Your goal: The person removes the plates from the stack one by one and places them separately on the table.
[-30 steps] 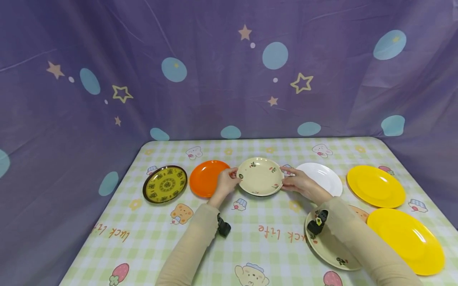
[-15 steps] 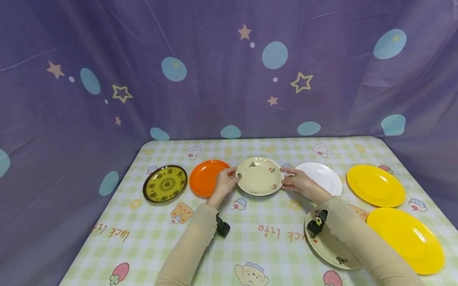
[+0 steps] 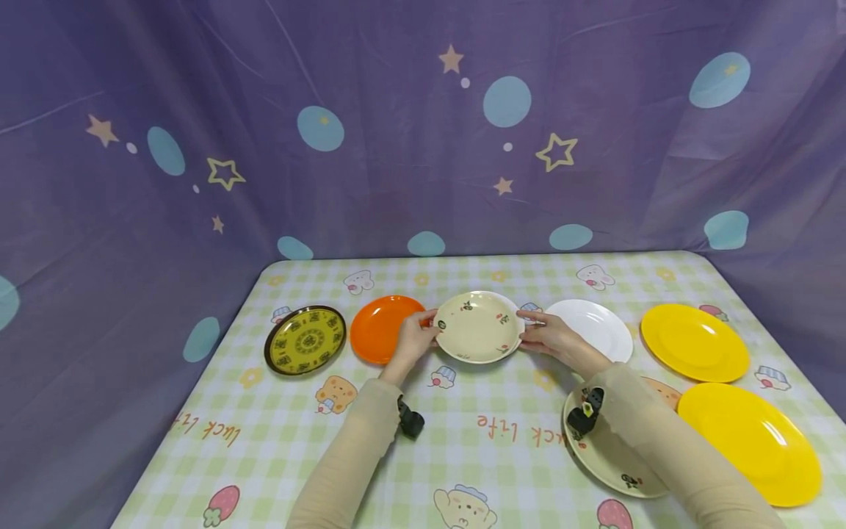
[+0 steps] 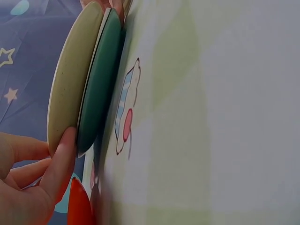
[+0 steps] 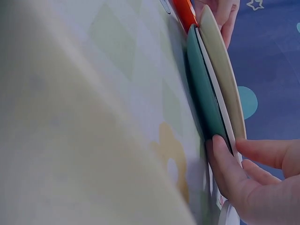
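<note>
Purple star-and-dot fabric hangs behind a tabletop (image 3: 396,441) covered in a green-checked cartoon cloth. Along the far half of the tabletop runs a row of plates: an olive patterned plate (image 3: 305,340) nearest the left edge, an orange plate (image 3: 378,332), a cream dish (image 3: 479,326) at the middle, a white plate (image 3: 595,328), and a yellow plate (image 3: 694,343) nearest the right edge. A second, larger yellow plate (image 3: 750,444) lies toward the near right corner, and beside it a cream flowered plate (image 3: 604,455) is partly covered by the right forearm. The orange and white plates lie just beside the dish, close against the two hands.

The cream dish lies level, rim up, its small red and green motifs facing the head camera; being round, it shows no long axis. The wrist views show a teal underside (image 4: 101,79) beneath its cream upper face, with the near edge appearing slightly clear of the cloth.

The left hand (image 3: 416,339) grasps the dish's left rim, thumb on top and fingers (image 4: 63,159) curled beneath. The right hand (image 3: 555,336) grasps the right rim the same way, fingers (image 5: 225,164) under the edge. Both forearms, in beige sleeves, reach forward from the near edge, each with a black wrist-mounted device.
</note>
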`<state>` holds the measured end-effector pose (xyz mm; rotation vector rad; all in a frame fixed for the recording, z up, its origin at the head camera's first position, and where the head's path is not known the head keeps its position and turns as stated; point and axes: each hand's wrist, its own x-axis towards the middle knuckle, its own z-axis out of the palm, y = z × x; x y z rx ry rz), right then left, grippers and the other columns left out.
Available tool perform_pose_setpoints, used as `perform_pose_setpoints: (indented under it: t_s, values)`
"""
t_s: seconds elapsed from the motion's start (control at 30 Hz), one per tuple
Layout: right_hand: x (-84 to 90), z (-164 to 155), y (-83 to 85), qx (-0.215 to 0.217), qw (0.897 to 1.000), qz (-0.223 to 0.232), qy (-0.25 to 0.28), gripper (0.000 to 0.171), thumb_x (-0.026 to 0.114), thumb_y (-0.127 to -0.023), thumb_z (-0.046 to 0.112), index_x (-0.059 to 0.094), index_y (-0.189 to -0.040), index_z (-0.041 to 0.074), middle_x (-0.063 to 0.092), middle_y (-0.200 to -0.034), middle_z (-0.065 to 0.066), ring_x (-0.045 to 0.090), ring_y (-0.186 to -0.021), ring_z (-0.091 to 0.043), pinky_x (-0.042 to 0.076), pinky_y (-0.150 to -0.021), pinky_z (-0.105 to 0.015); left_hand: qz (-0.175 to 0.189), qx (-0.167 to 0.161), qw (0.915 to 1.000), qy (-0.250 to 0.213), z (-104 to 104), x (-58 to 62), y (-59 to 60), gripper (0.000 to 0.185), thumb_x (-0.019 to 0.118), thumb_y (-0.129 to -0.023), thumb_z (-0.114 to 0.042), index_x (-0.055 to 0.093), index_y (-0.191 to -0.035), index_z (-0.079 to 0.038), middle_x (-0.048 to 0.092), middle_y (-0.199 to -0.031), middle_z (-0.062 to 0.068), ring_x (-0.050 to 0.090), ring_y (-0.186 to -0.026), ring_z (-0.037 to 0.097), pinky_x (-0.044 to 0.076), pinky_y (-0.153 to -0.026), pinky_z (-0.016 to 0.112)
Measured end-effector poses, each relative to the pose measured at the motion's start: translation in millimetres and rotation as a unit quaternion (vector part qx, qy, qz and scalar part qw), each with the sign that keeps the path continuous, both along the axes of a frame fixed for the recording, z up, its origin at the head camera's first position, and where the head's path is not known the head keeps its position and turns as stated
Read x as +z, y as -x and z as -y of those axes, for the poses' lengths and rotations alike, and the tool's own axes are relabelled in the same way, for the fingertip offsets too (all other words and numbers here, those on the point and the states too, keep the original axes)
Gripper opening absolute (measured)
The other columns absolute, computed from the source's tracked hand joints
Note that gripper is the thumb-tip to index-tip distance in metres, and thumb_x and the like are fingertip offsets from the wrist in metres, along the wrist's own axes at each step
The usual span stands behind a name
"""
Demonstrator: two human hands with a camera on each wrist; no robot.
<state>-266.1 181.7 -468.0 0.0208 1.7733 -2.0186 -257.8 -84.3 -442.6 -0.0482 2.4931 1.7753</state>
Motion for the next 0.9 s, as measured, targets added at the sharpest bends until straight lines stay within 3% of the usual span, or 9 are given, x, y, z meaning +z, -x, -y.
perform_pose_setpoints:
  t_s: [0.13, 0.2, 0.27, 0.37, 0.67, 0.9]
  values:
    - [-6.8, -2.4, 4.3, 0.004, 1.0, -0.004, 0.009, 0.062, 0.057, -0.08, -0.006, 0.031, -0.136, 0.002, 0.051, -0.111, -0.024, 0.062, -0.083, -0.02, 0.05, -0.081, -0.032, 0.0, -0.002, 1.0, 0.001, 1.0, 0.1, -0.8, 0.04, 0.052, -0.081, 0.006, 0.052, -0.12, 0.001, 0.054, -0.112, 0.02, 0.055, -0.057, 0.012, 0.053, -0.054, 0.023]
    - [-0.1, 0.2, 1.1, 0.0, 1.0, -0.002, -0.002, 0.061, 0.055, -0.081, -0.007, 0.029, -0.137, 0.002, 0.05, -0.112, -0.025, 0.062, -0.082, -0.019, 0.05, -0.081, -0.032, -0.002, -0.005, 1.0, 0.007, 1.5, 0.2, -0.7, 0.039, 0.052, -0.081, 0.005, 0.053, -0.12, 0.001, 0.054, -0.113, 0.02, 0.054, -0.056, 0.011, 0.053, -0.054, 0.023]
    - [24.2, 8.1, -12.4, -0.009, 0.999, 0.011, -0.036, 0.061, 0.049, -0.084, -0.01, 0.021, -0.137, -0.004, 0.045, -0.117, -0.028, 0.061, -0.082, -0.017, 0.047, -0.086, -0.033, -0.002, -0.006, 0.9999, 0.008, 2.1, -0.6, -0.1, 0.038, 0.052, -0.082, 0.005, 0.053, -0.12, 0.001, 0.054, -0.112, 0.019, 0.054, -0.055, 0.011, 0.053, -0.054, 0.023]
    - [29.7, 10.0, -15.1, -0.016, 0.999, 0.022, -0.044, 0.06, 0.046, -0.085, -0.011, 0.019, -0.138, -0.004, 0.044, -0.117, -0.028, 0.061, -0.078, -0.014, 0.048, -0.085, -0.032, 0.005, -0.003, 1.0, -0.006, 2.4, -1.6, 0.4, 0.039, 0.051, -0.082, 0.006, 0.053, -0.12, 0.0, 0.054, -0.11, 0.02, 0.053, -0.054, 0.01, 0.052, -0.053, 0.022]
    - [22.1, 10.6, -12.0, -0.025, 0.998, 0.029, -0.052, 0.06, 0.045, -0.085, -0.011, 0.021, -0.138, -0.001, 0.048, -0.112, -0.02, 0.06, -0.074, -0.011, 0.048, -0.084, -0.031, 0.01, 0.01, 0.9991, -0.04, 6.1, -0.7, -1.7, 0.038, 0.051, -0.082, 0.006, 0.053, -0.12, 0.001, 0.055, -0.109, 0.022, 0.055, -0.055, 0.01, 0.052, -0.052, 0.022]
    - [22.7, 9.7, -13.0, -0.021, 0.998, 0.019, -0.049, 0.059, 0.045, -0.085, -0.011, 0.02, -0.138, -0.002, 0.043, -0.12, -0.029, 0.06, -0.076, -0.01, 0.048, -0.084, -0.031, 0.014, 0.018, 0.999, -0.039, 10.8, 1.4, -5.4, 0.038, 0.052, -0.083, 0.005, 0.053, -0.12, -0.001, 0.056, -0.108, 0.022, 0.056, -0.055, 0.01, 0.053, -0.055, 0.026]
